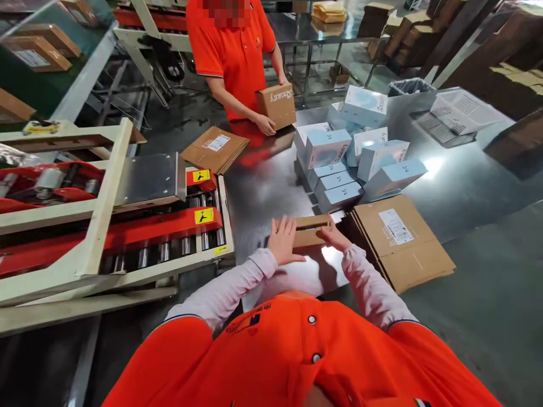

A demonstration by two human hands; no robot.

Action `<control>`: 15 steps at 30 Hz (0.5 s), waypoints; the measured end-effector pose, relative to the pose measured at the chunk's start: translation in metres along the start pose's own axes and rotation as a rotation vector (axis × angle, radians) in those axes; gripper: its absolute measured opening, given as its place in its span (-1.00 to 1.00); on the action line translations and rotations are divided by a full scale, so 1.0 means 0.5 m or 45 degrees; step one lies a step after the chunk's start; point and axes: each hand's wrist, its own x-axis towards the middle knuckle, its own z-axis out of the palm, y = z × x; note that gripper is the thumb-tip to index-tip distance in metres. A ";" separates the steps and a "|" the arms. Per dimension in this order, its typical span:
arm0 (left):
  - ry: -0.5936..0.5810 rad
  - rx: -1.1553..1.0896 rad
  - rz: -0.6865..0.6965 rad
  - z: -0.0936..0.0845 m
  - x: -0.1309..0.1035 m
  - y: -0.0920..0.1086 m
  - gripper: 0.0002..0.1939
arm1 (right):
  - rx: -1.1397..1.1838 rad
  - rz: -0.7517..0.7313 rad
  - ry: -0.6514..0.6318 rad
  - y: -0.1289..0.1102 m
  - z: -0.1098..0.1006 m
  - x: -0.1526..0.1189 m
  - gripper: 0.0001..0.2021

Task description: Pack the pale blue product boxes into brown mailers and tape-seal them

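Observation:
A small brown cardboard box (309, 236) stands on the metal table (258, 195) in front of me, with a dark gap between its top flaps. My left hand (283, 242) lies against the box's left end, fingers extended and slightly blurred. At the right end, my right hand (334, 235) has its fingers bent over the edge, gripping the box. Just beyond are light blue boxes (326, 148), some piled on others. Beside my right forearm lies a stack of flattened cartons (401, 240) with a white label on top.
Across the table a person in an orange shirt (237, 62) holds a brown box (278, 106). Flat cartons (215, 148) lie at the table's left edge, near a roller conveyor (165, 237) with red guards. A white basket (464, 113) sits at the right.

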 end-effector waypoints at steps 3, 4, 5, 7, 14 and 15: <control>-0.030 -0.124 -0.013 0.026 -0.038 -0.006 0.17 | 0.079 0.144 -0.055 0.009 0.030 0.019 -0.22; 0.031 -0.176 -0.063 0.023 -0.045 -0.011 0.11 | 0.104 0.161 -0.036 0.003 0.046 0.039 -0.25; 0.122 -0.226 -0.119 0.017 -0.052 -0.019 0.04 | 0.139 0.158 0.004 -0.007 0.065 0.066 -0.28; 0.340 -0.322 -0.203 0.000 -0.063 -0.040 -0.12 | 0.205 0.105 0.089 -0.046 0.118 0.135 -0.35; 0.725 -0.559 -0.385 0.021 -0.167 -0.129 -0.53 | 0.196 -0.114 0.009 -0.287 0.440 0.379 -0.40; 0.715 -0.557 -0.440 0.033 -0.182 -0.138 -0.56 | 0.202 -0.126 -0.051 -0.317 0.496 0.398 -0.40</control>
